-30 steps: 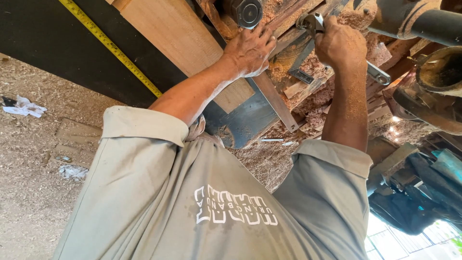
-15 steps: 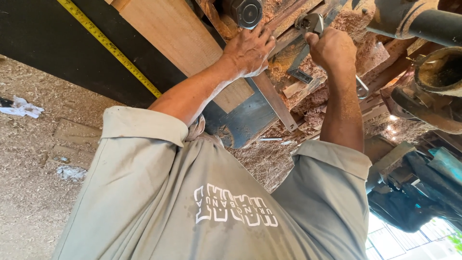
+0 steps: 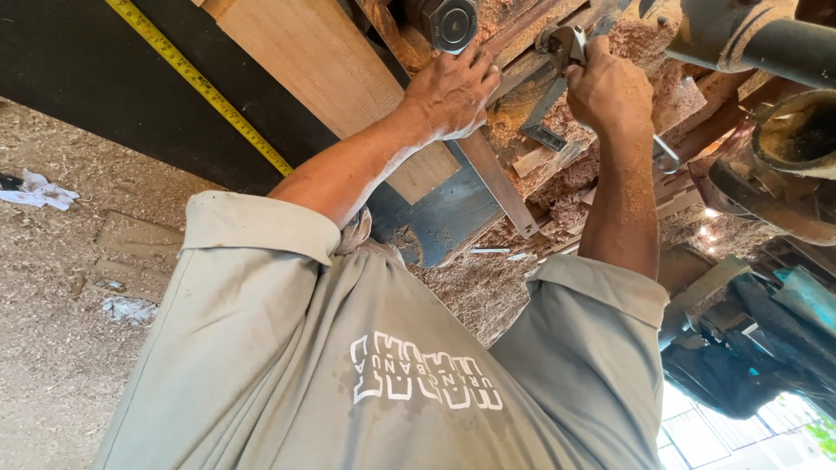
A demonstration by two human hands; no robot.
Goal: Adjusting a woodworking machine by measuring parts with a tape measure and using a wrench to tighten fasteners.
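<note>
My left hand (image 3: 448, 91) rests flat on a sawdust-covered metal and wood frame, just below a large dark hex nut (image 3: 444, 22). My right hand (image 3: 610, 87) is closed around a metal wrench (image 3: 562, 39). The wrench jaw sits at a fitting above my knuckles, and its ring end (image 3: 666, 161) sticks out below my wrist. A grey metal bar (image 3: 544, 113) runs between the two hands. Both sleeves of my grey shirt (image 3: 366, 365) fill the lower part of the view.
A yellow tape measure (image 3: 200, 83) lies across a dark panel beside a pale wooden board (image 3: 322, 78). A blue-grey metal plate (image 3: 444, 209) and a flat steel strip lie below. Thick pipes (image 3: 758, 35) crowd the right. Sawdust and white rags (image 3: 39, 190) cover the floor.
My right hand has swung the wrench up and to the left, closer to my left hand. The left hand has stayed in place.
</note>
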